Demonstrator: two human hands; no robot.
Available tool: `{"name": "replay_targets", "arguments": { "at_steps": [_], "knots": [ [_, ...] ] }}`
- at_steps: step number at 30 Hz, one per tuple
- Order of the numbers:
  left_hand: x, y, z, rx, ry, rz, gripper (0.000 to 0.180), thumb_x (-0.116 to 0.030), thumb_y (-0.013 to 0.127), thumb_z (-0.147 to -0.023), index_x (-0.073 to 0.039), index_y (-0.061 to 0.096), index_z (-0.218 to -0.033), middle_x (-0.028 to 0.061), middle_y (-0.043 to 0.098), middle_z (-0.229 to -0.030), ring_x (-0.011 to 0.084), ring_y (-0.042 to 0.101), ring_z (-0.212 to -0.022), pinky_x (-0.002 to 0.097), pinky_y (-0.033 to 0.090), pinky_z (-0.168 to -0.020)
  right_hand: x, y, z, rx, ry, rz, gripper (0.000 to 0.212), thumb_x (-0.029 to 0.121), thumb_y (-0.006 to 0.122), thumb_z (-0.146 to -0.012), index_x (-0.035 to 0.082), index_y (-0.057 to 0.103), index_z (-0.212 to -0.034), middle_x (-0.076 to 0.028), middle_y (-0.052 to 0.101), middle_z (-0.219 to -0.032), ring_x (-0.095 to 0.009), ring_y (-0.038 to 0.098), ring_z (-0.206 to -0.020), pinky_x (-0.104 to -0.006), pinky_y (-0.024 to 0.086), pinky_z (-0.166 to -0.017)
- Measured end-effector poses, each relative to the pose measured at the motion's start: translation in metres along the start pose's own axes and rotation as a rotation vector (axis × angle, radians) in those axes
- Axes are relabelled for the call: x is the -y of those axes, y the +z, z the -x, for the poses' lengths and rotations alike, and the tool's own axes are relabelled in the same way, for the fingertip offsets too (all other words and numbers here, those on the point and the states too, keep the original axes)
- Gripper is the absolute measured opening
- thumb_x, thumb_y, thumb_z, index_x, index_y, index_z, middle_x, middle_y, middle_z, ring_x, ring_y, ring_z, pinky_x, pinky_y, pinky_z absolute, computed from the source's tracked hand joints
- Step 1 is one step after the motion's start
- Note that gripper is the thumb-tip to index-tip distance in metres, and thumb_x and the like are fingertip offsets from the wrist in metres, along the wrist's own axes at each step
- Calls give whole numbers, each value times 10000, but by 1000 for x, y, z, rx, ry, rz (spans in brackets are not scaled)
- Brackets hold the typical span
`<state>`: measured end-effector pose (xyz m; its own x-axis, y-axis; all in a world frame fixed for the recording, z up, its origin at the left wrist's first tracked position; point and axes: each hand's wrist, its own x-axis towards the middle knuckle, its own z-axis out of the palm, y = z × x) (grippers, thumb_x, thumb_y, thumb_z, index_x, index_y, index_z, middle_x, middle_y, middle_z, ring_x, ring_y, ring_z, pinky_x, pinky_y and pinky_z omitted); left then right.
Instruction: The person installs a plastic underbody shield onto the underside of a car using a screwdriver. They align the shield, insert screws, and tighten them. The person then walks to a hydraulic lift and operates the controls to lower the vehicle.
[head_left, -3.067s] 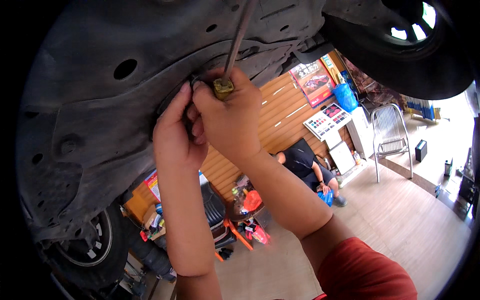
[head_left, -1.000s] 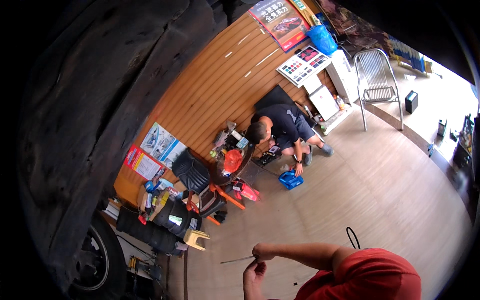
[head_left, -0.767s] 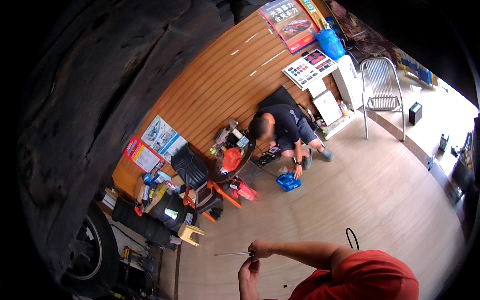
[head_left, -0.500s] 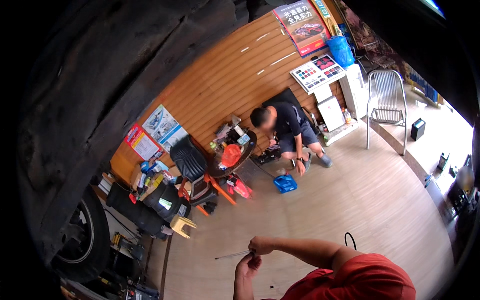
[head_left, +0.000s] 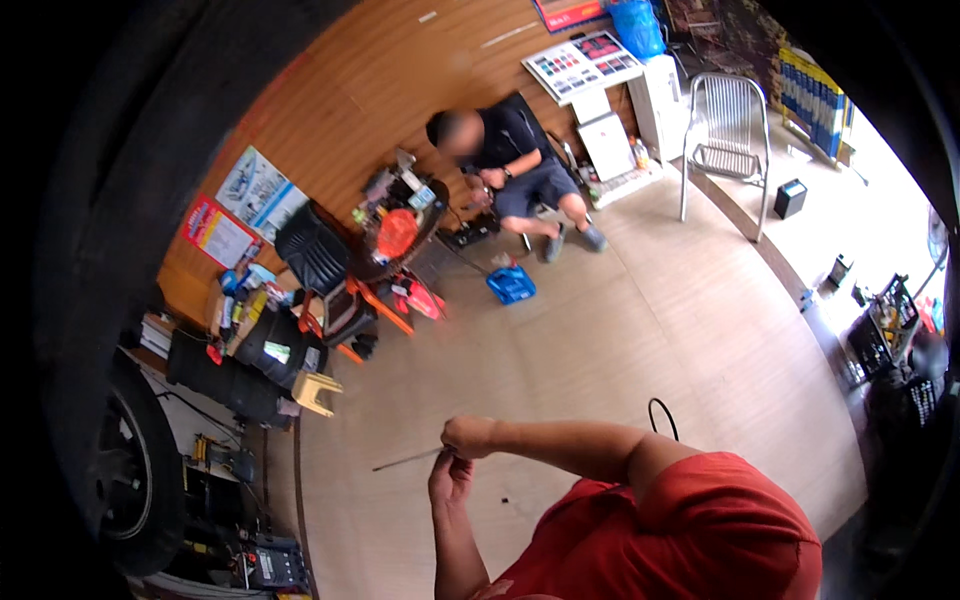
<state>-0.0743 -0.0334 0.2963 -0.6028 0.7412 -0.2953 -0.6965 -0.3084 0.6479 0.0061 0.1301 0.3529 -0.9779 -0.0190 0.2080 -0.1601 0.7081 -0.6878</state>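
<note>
My right hand (head_left: 468, 437) is closed around one end of a thin metal rod (head_left: 408, 460). Its bare shaft points out to the left and tapers to a fine end; whatever handle it has is hidden in my fist. Just below, the fingers of my left hand (head_left: 452, 482) pinch together at the rod, close against the right hand. Both hands are held in the air above the tiled floor, with my right arm bent across in a red sleeve (head_left: 720, 500).
Overhead and left is a dark vehicle underside, with a wheel (head_left: 135, 465) at the left. Beyond sit a person (head_left: 515, 165), a blue jug (head_left: 511, 284), a cluttered round table (head_left: 440, 205), a black chair (head_left: 312, 250), a yellow stool (head_left: 317, 393) and a metal chair (head_left: 727, 130).
My view has shifted, so the room sits further up and left. Both hands still hold the rod. The seated person's lowered arm has come up, bringing the hands together.
</note>
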Motion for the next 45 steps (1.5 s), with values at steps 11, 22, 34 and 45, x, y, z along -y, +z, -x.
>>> {"name": "replay_targets", "arguments": {
  "at_steps": [11,22,34,45],
  "knots": [
    [-12,17,21,44,168,-228,204,-189,709,-803,-38,622,-909,58,653,-948,147,629,-878,282,526,-790,20,16,5,-249,97,-318,187,170,605,-750,-6,602,-814,-231,623,-793,-418,605,-786,-461,485,-682],
    [-3,37,24,5,72,-291,226,-158,702,-801,5,616,-931,53,648,-922,132,628,-823,248,519,-744,19,15,7,-205,244,-264,178,147,574,-731,-9,608,-809,-249,624,-841,-427,604,-835,-471,488,-732],
    [-20,46,20,-109,455,-455,98,-11,626,-829,20,605,-919,54,623,-831,125,582,-719,246,491,-663,23,2,3,-242,343,-598,147,118,590,-736,-2,638,-806,-151,638,-692,-280,629,-584,-380,505,-534],
    [-29,51,19,-13,414,-561,99,-87,616,-872,6,604,-905,29,599,-752,102,528,-641,243,420,-605,27,-11,-3,-183,345,-895,112,79,533,-743,-11,594,-771,-104,592,-622,-190,576,-523,-330,454,-474]
  ]
}}
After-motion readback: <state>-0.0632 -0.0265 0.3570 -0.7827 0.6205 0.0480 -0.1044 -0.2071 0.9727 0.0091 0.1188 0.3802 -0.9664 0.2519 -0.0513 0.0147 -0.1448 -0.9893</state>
